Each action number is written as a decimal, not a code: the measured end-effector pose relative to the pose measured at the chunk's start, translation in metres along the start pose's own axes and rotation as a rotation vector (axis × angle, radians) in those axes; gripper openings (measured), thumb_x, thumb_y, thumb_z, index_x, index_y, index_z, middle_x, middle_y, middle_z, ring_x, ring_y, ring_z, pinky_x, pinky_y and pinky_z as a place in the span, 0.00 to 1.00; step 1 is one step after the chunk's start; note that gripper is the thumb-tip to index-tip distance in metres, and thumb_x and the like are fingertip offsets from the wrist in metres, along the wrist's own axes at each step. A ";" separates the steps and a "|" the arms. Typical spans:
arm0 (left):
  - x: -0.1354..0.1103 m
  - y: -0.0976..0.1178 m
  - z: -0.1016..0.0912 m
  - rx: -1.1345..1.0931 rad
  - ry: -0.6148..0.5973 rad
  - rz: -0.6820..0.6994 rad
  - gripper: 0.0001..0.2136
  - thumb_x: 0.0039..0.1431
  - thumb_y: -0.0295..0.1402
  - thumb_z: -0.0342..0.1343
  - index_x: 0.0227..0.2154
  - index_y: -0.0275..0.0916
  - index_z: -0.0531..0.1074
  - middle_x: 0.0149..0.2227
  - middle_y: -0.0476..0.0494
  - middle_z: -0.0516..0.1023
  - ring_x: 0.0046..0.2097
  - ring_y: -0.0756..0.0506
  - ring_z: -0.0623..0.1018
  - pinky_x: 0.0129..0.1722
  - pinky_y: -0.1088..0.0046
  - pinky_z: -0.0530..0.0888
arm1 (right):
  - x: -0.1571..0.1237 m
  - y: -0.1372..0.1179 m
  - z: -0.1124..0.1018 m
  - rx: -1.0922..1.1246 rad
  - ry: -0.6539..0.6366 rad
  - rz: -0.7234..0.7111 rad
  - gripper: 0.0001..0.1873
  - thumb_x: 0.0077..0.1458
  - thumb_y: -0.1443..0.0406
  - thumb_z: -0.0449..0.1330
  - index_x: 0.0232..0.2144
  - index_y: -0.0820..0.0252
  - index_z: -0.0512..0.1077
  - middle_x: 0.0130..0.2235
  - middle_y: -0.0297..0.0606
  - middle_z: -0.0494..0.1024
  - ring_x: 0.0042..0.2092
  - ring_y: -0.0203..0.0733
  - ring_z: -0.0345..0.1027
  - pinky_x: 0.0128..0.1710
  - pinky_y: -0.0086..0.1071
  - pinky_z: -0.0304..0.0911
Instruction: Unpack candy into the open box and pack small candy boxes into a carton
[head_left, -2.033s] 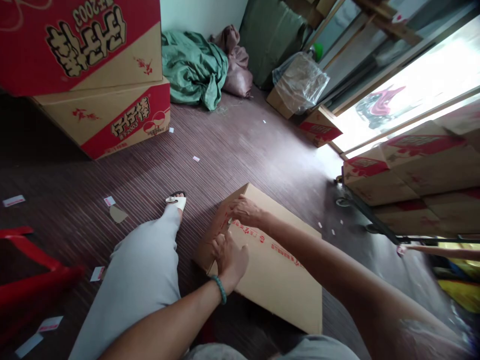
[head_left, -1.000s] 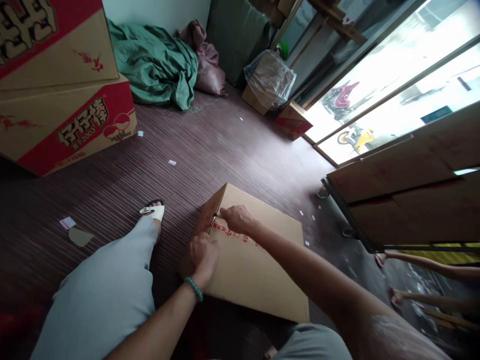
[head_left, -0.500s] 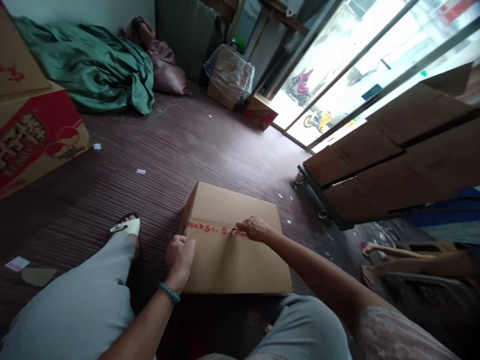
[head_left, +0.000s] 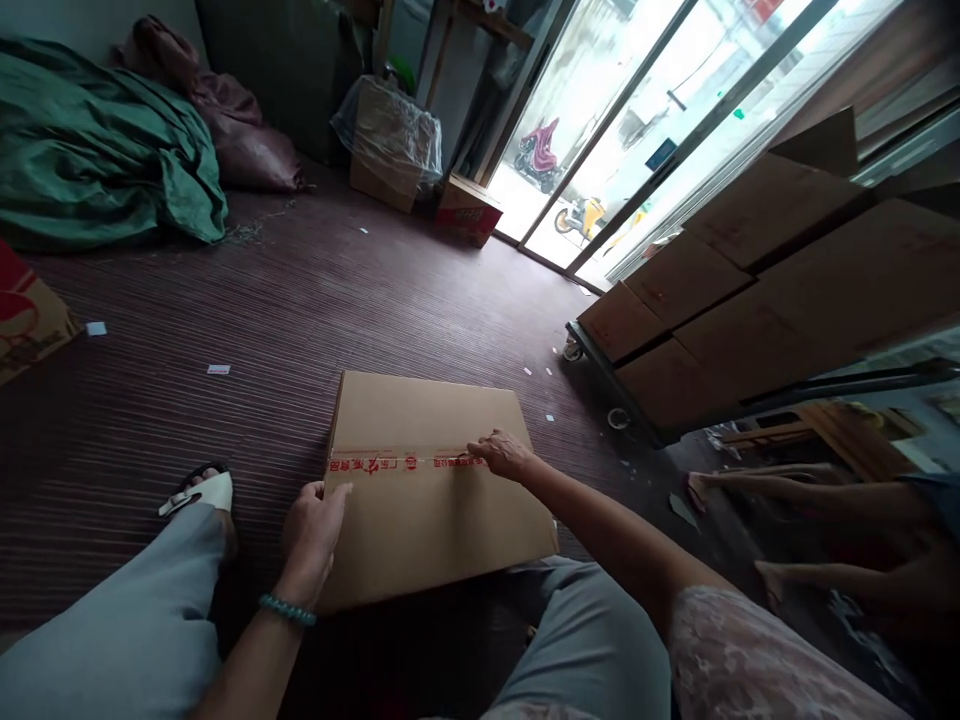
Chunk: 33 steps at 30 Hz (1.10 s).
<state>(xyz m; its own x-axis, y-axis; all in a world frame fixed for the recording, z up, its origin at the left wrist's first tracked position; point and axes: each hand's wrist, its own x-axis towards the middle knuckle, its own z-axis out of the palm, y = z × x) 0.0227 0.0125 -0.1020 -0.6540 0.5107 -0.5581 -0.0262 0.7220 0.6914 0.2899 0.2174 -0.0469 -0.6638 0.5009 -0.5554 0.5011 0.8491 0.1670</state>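
A closed cardboard box (head_left: 427,520) lies on the floor in front of me, between my legs. Clear tape with red print (head_left: 382,463) runs across its top along the seam. My left hand (head_left: 313,525) is closed on the box's left edge, thumb on top and fingers down the side. Over the tape, right of the middle, is my right hand (head_left: 504,455), its fingers pinched together. A small dark thin tool (head_left: 463,456) pokes out of the pinch at the tape; its kind is too small to tell.
To the right stands a wheeled trolley (head_left: 600,385) stacked with cartons (head_left: 780,320). Another person's bare legs (head_left: 780,480) show behind it. Green sacking (head_left: 112,150) and a maroon sack (head_left: 247,140) lie back left. A red carton (head_left: 469,210) sits by the glass doors.
My right hand has moved rightward along the tape with the small tool. My left hand keeps its hold on the box edge. The view has swung, so box and room appear farther left.
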 end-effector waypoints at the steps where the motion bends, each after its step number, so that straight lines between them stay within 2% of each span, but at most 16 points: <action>1: 0.000 0.001 0.001 -0.003 -0.010 0.006 0.16 0.48 0.46 0.54 0.36 0.41 0.70 0.33 0.40 0.79 0.35 0.38 0.77 0.31 0.66 0.68 | -0.006 0.006 0.003 0.000 -0.008 0.027 0.16 0.60 0.71 0.49 0.47 0.55 0.70 0.42 0.41 0.79 0.44 0.43 0.72 0.45 0.35 0.54; 6: -0.006 0.008 0.003 0.061 -0.008 0.013 0.24 0.49 0.45 0.55 0.46 0.37 0.69 0.36 0.36 0.80 0.37 0.36 0.78 0.33 0.65 0.69 | -0.046 0.046 0.013 0.001 -0.059 0.205 0.16 0.60 0.72 0.49 0.45 0.58 0.72 0.42 0.45 0.80 0.45 0.45 0.72 0.46 0.36 0.53; 9: -0.011 0.011 -0.001 0.135 0.003 0.042 0.24 0.49 0.46 0.55 0.47 0.37 0.69 0.35 0.36 0.80 0.36 0.36 0.78 0.32 0.64 0.69 | -0.071 0.068 0.013 0.020 -0.078 0.357 0.14 0.61 0.72 0.49 0.41 0.60 0.74 0.40 0.47 0.80 0.44 0.46 0.73 0.43 0.35 0.54; 11: -0.009 0.010 -0.004 0.183 0.008 0.055 0.23 0.48 0.48 0.56 0.44 0.38 0.70 0.33 0.38 0.79 0.35 0.35 0.78 0.32 0.64 0.69 | -0.082 0.071 0.013 0.043 -0.073 0.452 0.15 0.63 0.70 0.47 0.41 0.60 0.73 0.42 0.48 0.80 0.43 0.47 0.73 0.38 0.34 0.54; 13: -0.001 0.007 -0.005 0.199 0.001 0.064 0.22 0.46 0.51 0.57 0.39 0.40 0.71 0.31 0.39 0.79 0.34 0.35 0.77 0.31 0.63 0.69 | -0.082 0.062 0.014 0.081 -0.060 0.482 0.16 0.66 0.66 0.45 0.44 0.58 0.73 0.43 0.46 0.80 0.43 0.46 0.73 0.34 0.32 0.53; 16: 0.016 0.001 -0.003 0.176 -0.010 0.070 0.22 0.44 0.56 0.57 0.32 0.42 0.71 0.28 0.42 0.78 0.32 0.36 0.77 0.31 0.63 0.70 | -0.059 0.027 0.015 0.148 -0.022 0.399 0.15 0.67 0.59 0.46 0.47 0.52 0.71 0.44 0.39 0.80 0.43 0.43 0.73 0.32 0.30 0.53; 18: 0.024 -0.002 0.001 0.155 0.024 0.063 0.22 0.43 0.58 0.58 0.29 0.43 0.72 0.26 0.44 0.77 0.32 0.37 0.77 0.31 0.63 0.70 | -0.034 0.000 0.012 0.179 0.013 0.324 0.16 0.67 0.57 0.45 0.49 0.51 0.68 0.44 0.38 0.80 0.43 0.42 0.74 0.33 0.30 0.53; 21: 0.027 -0.001 0.006 0.096 0.094 0.047 0.22 0.40 0.57 0.60 0.28 0.43 0.72 0.24 0.46 0.76 0.31 0.38 0.77 0.32 0.63 0.71 | 0.001 -0.034 0.000 0.198 0.055 0.211 0.14 0.66 0.58 0.46 0.48 0.53 0.68 0.42 0.40 0.80 0.42 0.43 0.74 0.34 0.31 0.54; 24: 0.026 0.008 0.011 -0.095 0.111 0.040 0.23 0.36 0.55 0.64 0.27 0.40 0.73 0.24 0.47 0.76 0.31 0.41 0.76 0.33 0.64 0.72 | 0.019 -0.050 -0.012 0.198 0.078 0.112 0.12 0.65 0.62 0.48 0.45 0.53 0.68 0.39 0.40 0.81 0.41 0.44 0.74 0.36 0.32 0.54; 28: 0.027 0.022 0.015 -0.335 0.043 0.019 0.23 0.28 0.47 0.69 0.26 0.36 0.74 0.25 0.46 0.78 0.31 0.43 0.76 0.33 0.65 0.74 | 0.018 -0.047 -0.011 0.142 0.090 0.026 0.13 0.63 0.64 0.47 0.45 0.55 0.69 0.37 0.42 0.81 0.38 0.45 0.74 0.38 0.34 0.54; 31: 0.029 0.027 0.018 -0.373 0.002 0.019 0.23 0.25 0.45 0.70 0.25 0.36 0.74 0.24 0.46 0.78 0.30 0.43 0.76 0.33 0.65 0.74 | 0.004 -0.027 0.001 0.092 0.065 0.024 0.13 0.62 0.66 0.48 0.45 0.56 0.70 0.36 0.43 0.81 0.38 0.45 0.74 0.40 0.35 0.54; 33: 0.030 0.028 0.019 -0.362 0.035 0.057 0.23 0.26 0.47 0.69 0.25 0.36 0.74 0.24 0.46 0.77 0.28 0.43 0.76 0.33 0.64 0.74 | -0.010 -0.005 0.011 0.100 0.025 0.091 0.14 0.62 0.67 0.48 0.46 0.57 0.70 0.37 0.44 0.81 0.40 0.45 0.74 0.45 0.37 0.53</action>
<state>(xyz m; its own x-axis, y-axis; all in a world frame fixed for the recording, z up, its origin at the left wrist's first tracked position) 0.0174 0.0568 -0.1082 -0.6875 0.5245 -0.5022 -0.2510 0.4773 0.8421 0.3001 0.2061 -0.0517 -0.6259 0.5804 -0.5209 0.6120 0.7795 0.1332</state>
